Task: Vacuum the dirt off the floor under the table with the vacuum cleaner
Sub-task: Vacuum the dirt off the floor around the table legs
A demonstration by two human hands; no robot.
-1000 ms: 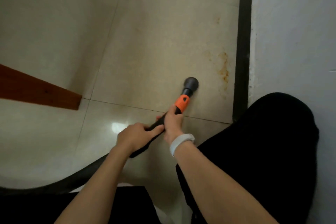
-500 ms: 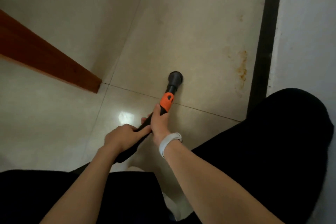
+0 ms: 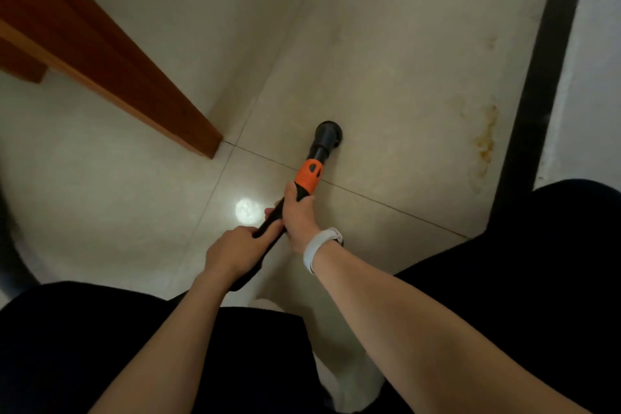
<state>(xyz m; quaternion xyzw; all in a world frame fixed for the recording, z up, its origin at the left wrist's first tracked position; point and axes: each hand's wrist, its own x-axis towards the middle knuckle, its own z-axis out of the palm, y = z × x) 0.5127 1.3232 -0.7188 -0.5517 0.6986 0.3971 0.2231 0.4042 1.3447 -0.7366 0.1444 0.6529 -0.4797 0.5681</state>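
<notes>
I hold a vacuum cleaner wand, black with an orange collar, in both hands. Its round dark nozzle rests on the beige tiled floor, just past a grout line. My right hand, with a white wristband, grips the wand right behind the orange collar. My left hand grips the black handle lower down, closer to my body. A brown wooden table leg slants across the upper left, its foot ending left of the nozzle. No loose dirt is clear to see around the nozzle.
A black strip runs along the white wall at the right, with a rusty stain on the tile beside it. My knees in black cloth fill the bottom and right. A light reflection shines on the floor.
The view has swung right and down, so the table leg shows more. The nozzle has slid left, away from the stain and nearer the table leg. Both hands keep their grip.
</notes>
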